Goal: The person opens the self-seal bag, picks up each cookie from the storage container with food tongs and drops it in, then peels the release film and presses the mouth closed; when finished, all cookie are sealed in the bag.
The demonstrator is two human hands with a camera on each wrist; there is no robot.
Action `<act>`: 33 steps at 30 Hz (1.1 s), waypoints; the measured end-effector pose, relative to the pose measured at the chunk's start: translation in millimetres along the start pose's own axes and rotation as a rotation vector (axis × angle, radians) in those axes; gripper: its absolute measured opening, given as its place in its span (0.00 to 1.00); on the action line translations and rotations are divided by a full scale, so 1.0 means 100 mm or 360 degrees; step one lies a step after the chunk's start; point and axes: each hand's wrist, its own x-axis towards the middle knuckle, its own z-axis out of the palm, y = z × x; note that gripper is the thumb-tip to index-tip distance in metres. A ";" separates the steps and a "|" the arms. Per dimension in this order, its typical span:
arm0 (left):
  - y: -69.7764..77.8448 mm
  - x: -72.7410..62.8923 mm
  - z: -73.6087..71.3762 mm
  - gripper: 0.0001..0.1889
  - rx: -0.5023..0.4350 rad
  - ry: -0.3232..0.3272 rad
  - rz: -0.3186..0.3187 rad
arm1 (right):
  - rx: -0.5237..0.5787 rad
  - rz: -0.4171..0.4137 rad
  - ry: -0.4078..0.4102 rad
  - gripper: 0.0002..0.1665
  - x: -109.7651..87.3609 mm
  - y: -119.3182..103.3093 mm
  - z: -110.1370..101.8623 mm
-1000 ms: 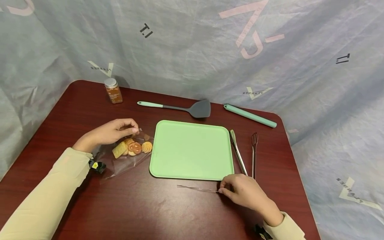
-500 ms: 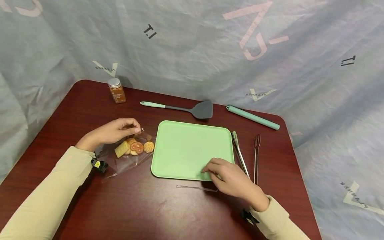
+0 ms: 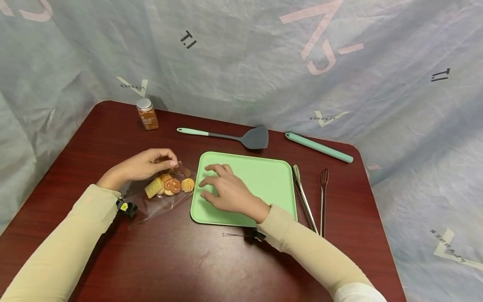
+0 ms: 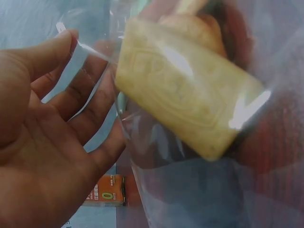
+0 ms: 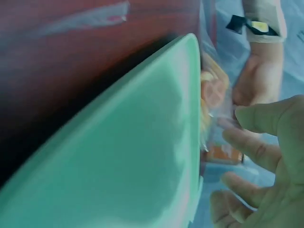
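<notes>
A clear plastic bag (image 3: 160, 206) of several cookies (image 3: 172, 186) lies left of the light green tray (image 3: 260, 178). My left hand (image 3: 140, 165) pinches the bag's far edge between thumb and fingers. Through the film, the left wrist view shows a rectangular yellow cookie (image 4: 185, 90) up close. Above the tray's left half hovers my right hand (image 3: 227, 191), fingers spread and slightly bent, holding nothing. The right wrist view has those fingers (image 5: 249, 187) near the bag, apart from it. A thin clear strip (image 3: 232, 235) lies on the table below the tray, partly hidden by the right wrist.
A spice jar (image 3: 147, 115) stands at the back left of the dark red table (image 3: 170, 264). Behind the tray lie a spatula (image 3: 226, 136) and a green rod (image 3: 318, 147). Two long metal utensils, one a fork-ended tool (image 3: 323, 197), lie to the right.
My right hand has let go of the clear strip, leaving it on the table, and has moved left over the tray toward the bag. The left hand keeps its hold.
</notes>
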 end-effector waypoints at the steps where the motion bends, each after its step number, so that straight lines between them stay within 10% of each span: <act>1: 0.00 0.00 0.00 0.10 -0.0010 0.0004 -0.0008 | -0.0012 0.0010 -0.0003 0.15 0.07 -0.02 0.03; 12: -0.01 0.01 -0.03 0.10 -0.0048 0.0012 -0.0058 | 0.0050 0.0078 -0.0005 0.09 0.40 -0.10 0.19; 33: -0.02 -0.03 -0.05 0.11 -0.0027 0.0101 0.0002 | 0.0200 0.0002 0.0071 0.09 0.43 -0.15 0.20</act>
